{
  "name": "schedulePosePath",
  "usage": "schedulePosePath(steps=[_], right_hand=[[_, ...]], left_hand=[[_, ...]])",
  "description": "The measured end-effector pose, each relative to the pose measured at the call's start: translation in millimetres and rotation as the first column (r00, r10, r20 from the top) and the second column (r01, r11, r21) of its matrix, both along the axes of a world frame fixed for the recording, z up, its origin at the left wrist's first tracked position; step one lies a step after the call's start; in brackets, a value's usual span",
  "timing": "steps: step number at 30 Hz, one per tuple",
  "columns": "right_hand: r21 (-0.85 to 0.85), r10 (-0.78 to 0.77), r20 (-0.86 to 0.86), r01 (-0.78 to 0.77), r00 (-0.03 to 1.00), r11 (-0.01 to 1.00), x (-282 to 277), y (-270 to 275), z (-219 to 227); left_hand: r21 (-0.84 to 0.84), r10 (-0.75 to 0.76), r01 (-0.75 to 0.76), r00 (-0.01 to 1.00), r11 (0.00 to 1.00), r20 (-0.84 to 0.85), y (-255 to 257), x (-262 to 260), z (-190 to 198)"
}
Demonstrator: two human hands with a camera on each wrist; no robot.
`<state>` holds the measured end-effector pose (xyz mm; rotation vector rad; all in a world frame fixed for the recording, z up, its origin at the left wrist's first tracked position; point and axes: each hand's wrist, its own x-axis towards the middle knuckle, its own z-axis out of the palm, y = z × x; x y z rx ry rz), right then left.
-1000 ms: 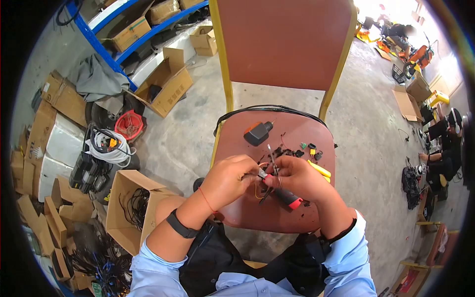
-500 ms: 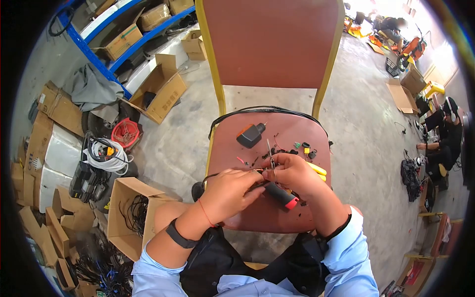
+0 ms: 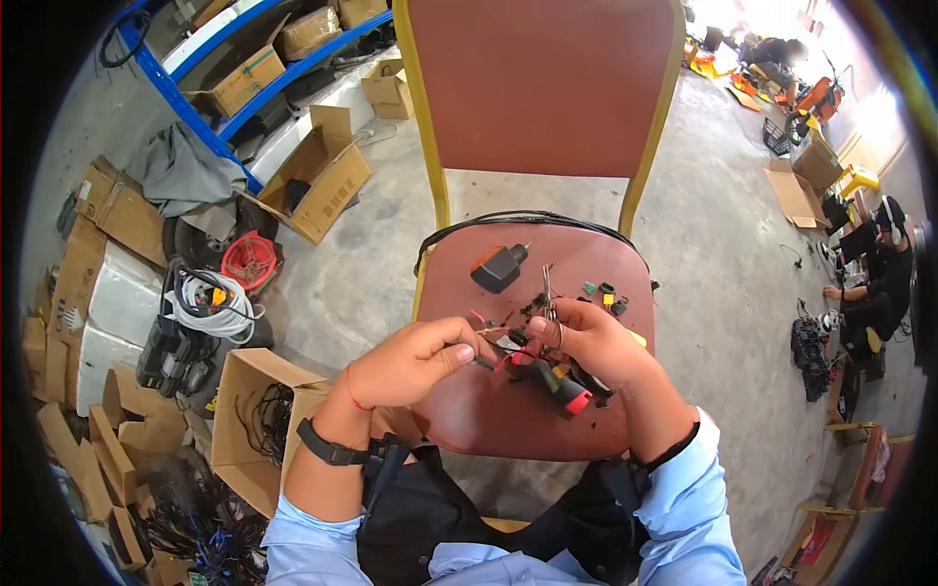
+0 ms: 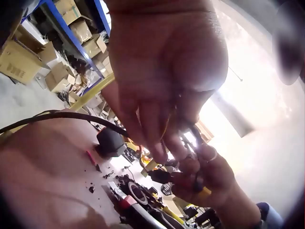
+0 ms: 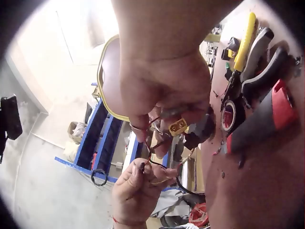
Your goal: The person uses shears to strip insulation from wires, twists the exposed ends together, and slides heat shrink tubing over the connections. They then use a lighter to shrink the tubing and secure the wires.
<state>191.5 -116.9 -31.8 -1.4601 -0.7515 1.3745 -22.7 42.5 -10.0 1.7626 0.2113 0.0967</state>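
Note:
My left hand (image 3: 415, 363) pinches thin wires (image 5: 148, 160) between thumb and fingers, to the left of my right hand (image 3: 598, 344). The right hand grips a slim metal tool (image 3: 549, 285), whose tip points up and away from me. Under its fingers, in the right wrist view, hangs a yellow two-hole connector (image 5: 177, 127). A black cable (image 4: 62, 115) runs across the left wrist view. Below the hands, a black-and-red tool handle (image 3: 559, 387) lies on the brown chair seat (image 3: 479, 425).
An orange-and-black turn signal lamp (image 3: 499, 269) sits farther back on the seat, beside scraps and small connectors (image 3: 608, 297). Yellow-handled pliers (image 5: 245, 43) and a tape roll (image 5: 229, 116) lie at the right. A cardboard box (image 3: 239, 430) with cables stands left of the chair.
My left hand has drawn left, away from the right hand, and turned so the thumb shows. The right hand stays near its place with the metal tool.

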Motion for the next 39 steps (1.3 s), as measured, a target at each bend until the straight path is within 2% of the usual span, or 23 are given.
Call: schedulePosePath(steps=[3, 6, 9, 10, 13, 14, 16, 17, 19, 22, 25, 28, 30, 32, 35, 39], right_hand=[[0.04, -0.01, 0.012, 0.009, 1.0, 0.999, 3.1, -2.7, 2.3], [0.009, 0.017, -0.003, -0.017, 1.0, 1.0, 4.7, -3.8, 6.5], [-0.011, 0.044, 0.023, -0.044, 0.999, 0.999, 3.2, -5.2, 14.9], [-0.009, 0.051, 0.042, -0.05, 0.998, 0.999, 2.2, -4.8, 17.3], [0.102, 0.013, -0.06, -0.006, 0.998, 0.995, -3.1, -2.1, 3.2], [0.115, -0.003, -0.053, 0.009, 0.999, 0.993, -4.4, -2.3, 2.0], [0.14, -0.032, -0.038, 0.037, 0.999, 0.989, -9.8, -1.2, 8.9], [0.11, -0.015, 0.077, 0.006, 0.997, 0.994, -11.7, -1.3, 17.0], [0.042, 0.026, 0.299, -0.041, 0.954, 0.998, -13.1, -1.2, 36.4], [0.087, -0.069, 0.08, 0.062, 0.994, 0.994, -9.6, -4.8, 25.8], [0.09, -0.162, 0.162, 0.149, 0.973, 0.985, -8.1, -2.8, 27.9], [0.246, -0.288, 0.227, 0.232, 0.93, 0.941, 0.2, 2.8, 1.9], [0.228, -0.314, 0.126, 0.28, 0.941, 0.932, 3.4, 2.1, 1.1], [0.202, -0.341, -0.025, 0.339, 0.94, 0.919, -0.7, 1.1, 13.3], [0.187, -0.315, -0.011, 0.311, 0.949, 0.932, -1.6, -2.9, 28.3], [0.259, -0.374, 0.115, 0.336, 0.92, 0.906, -2.5, -7.5, 30.2]], left_hand=[[0.01, -0.152, 0.154, 0.966, 0.988, 0.209, 11.7, -2.7, -7.4], [-0.28, -0.076, 0.132, 0.977, 0.951, 0.2, 14.2, -8.3, -1.8], [-0.583, 0.082, 0.175, 0.918, 0.794, 0.387, 30.6, -15.7, -11.6], [-0.643, 0.109, 0.295, 0.852, 0.707, 0.512, 35.5, -11.4, -14.4], [-0.784, 0.369, 0.18, 0.805, 0.594, 0.465, 24.3, 0.7, -19.3], [-0.779, 0.383, 0.109, 0.823, 0.618, 0.419, 18.2, 5.0, -19.3], [-0.772, 0.278, 0.13, 0.885, 0.622, 0.374, 7.6, 12.7, -14.2], [-0.769, 0.225, 0.14, 0.91, 0.623, 0.348, 3.8, 15.1, -13.1], [-0.772, 0.23, 0.116, 0.918, 0.625, 0.324, 0.9, 16.2, -15.9], [-0.8, 0.272, 0.055, 0.925, 0.598, 0.267, 0.0, 16.3, -14.4], [-0.831, 0.374, -0.018, 0.898, 0.557, 0.231, -1.8, 18.3, -15.0], [-0.861, 0.475, -0.107, 0.864, 0.497, 0.167, -5.0, 21.9, -11.7], [-0.869, 0.489, -0.133, 0.862, 0.477, 0.136, -2.7, 20.7, -10.8], [-0.862, 0.466, -0.12, 0.873, 0.493, 0.145, 1.2, 18.6, -11.1], [-0.827, 0.493, -0.179, 0.86, 0.533, 0.131, 0.2, 18.5, -12.7], [-0.732, 0.516, -0.262, 0.845, 0.629, 0.142, -4.7, 16.5, -11.8]])
